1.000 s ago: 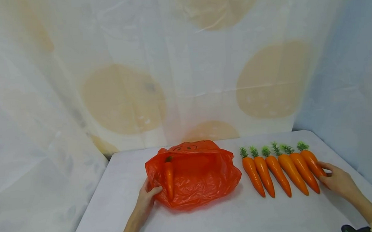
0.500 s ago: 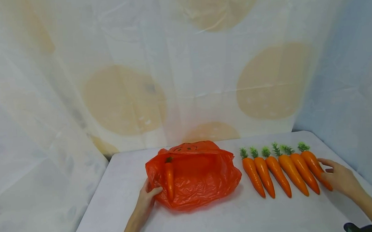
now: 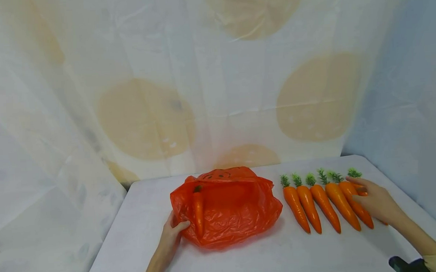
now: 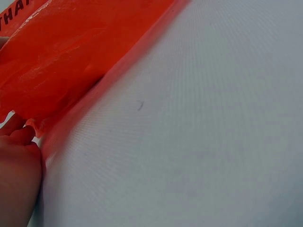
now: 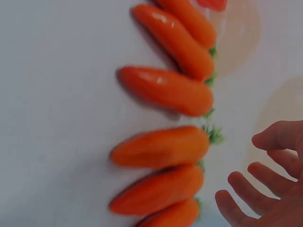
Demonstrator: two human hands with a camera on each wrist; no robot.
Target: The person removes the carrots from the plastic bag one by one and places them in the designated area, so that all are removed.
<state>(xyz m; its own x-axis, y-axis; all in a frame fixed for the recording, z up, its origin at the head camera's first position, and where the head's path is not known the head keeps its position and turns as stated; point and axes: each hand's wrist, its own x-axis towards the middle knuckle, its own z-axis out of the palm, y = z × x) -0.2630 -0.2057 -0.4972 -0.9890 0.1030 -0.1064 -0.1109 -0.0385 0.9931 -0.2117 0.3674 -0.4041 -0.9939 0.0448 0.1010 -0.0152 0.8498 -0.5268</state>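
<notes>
A red plastic bag (image 3: 236,216) lies with its mouth spread, and one carrot (image 3: 198,214) is at its left side. My left hand (image 3: 171,231) grips the bag's left edge, thumb in front and the other fingers mostly hidden; in the left wrist view, curled fingers (image 4: 21,135) meet the red plastic. Several carrots (image 3: 324,204) with green tops lie side by side at the right. Over the rightmost ones hovers my right hand (image 3: 378,202), largely covering the last carrot. In the right wrist view its fingers (image 5: 253,191) are spread and hold nothing.
A white table (image 3: 274,259) carries the bag and carrots. Pale sheeting with tan circles (image 3: 147,114) hangs behind and to the left; a bluish sheet (image 3: 403,103) closes the right side.
My right hand has let go of the rightmost carrot, which lies slightly lower and rightward, and moved left above the carrots. The left hand and bag stay put.
</notes>
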